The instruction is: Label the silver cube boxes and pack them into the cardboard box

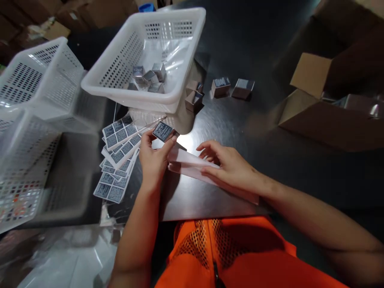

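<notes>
The left hand [153,160] pinches a small silver box [163,131], a squat metallic cuboid with a dark printed label on its upper face; the thumb and fingers [172,141] close narrowly on its lower edges and hold it tilted just above the desk [228,120], a dark, glossy surface that shows glare. The right hand [231,166] lies flat, its fingers [207,150] loosely spread and slightly curled, pressing on a pale pink sheet [195,166], thin and smooth, which stretches from beside the left thumb back under the right wrist. It grips nothing.

Just left of the left fingers lies a fanned stack of label sheets [118,160], white cards printed with grids of grey rectangular stickers. Beyond the fingers sits a white plastic basket [126,64] with perforated walls, lined with clear crinkled film and holding several more silver boxes [148,76]. Further silver boxes [220,87] stand on the desk beyond the right fingers, well apart from them. A second white perforated basket [33,80] sits far to the left. An open brown cardboard carton [315,104], matte and flat-sided, lies far right of the right hand. An orange mesh vest [228,256] fills the near edge below both wrists.
</notes>
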`<act>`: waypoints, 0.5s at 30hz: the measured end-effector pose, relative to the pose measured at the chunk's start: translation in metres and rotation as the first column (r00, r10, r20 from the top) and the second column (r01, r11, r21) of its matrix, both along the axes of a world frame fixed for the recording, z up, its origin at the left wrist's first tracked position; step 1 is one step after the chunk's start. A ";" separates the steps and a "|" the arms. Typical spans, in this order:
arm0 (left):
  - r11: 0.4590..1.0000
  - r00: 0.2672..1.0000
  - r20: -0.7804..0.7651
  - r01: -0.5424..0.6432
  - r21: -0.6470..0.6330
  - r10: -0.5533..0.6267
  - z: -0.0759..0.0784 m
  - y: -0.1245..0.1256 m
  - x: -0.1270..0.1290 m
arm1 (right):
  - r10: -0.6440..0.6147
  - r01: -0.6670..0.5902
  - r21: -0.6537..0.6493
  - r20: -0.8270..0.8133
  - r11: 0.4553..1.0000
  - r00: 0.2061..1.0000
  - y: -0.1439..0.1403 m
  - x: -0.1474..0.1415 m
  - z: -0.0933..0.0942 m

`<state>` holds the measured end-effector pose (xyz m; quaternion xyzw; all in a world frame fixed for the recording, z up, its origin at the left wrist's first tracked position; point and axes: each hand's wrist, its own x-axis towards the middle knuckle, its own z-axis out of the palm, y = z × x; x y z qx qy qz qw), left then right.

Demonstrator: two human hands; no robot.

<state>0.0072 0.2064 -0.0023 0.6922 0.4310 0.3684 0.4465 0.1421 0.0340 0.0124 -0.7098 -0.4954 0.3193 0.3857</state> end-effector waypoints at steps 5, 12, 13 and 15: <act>0.992 0.983 -0.172 -0.036 0.125 0.057 0.000 -0.005 0.006 | 0.137 -0.120 -0.071 0.358 0.990 0.924 0.002 0.014 0.002; 0.986 0.983 -0.119 -0.126 0.109 0.139 -0.001 -0.014 0.015 | -0.106 -0.220 0.329 0.740 0.918 0.664 0.004 -0.020 0.004; 0.990 0.987 -0.106 -0.118 0.072 0.125 0.001 -0.017 0.016 | -0.119 -0.243 0.360 0.743 0.901 0.658 0.006 -0.024 0.003; 0.997 0.995 -0.073 -0.070 -0.037 0.067 0.006 -0.024 0.018 | -0.151 -0.249 0.402 0.739 0.881 0.656 0.011 -0.028 -0.004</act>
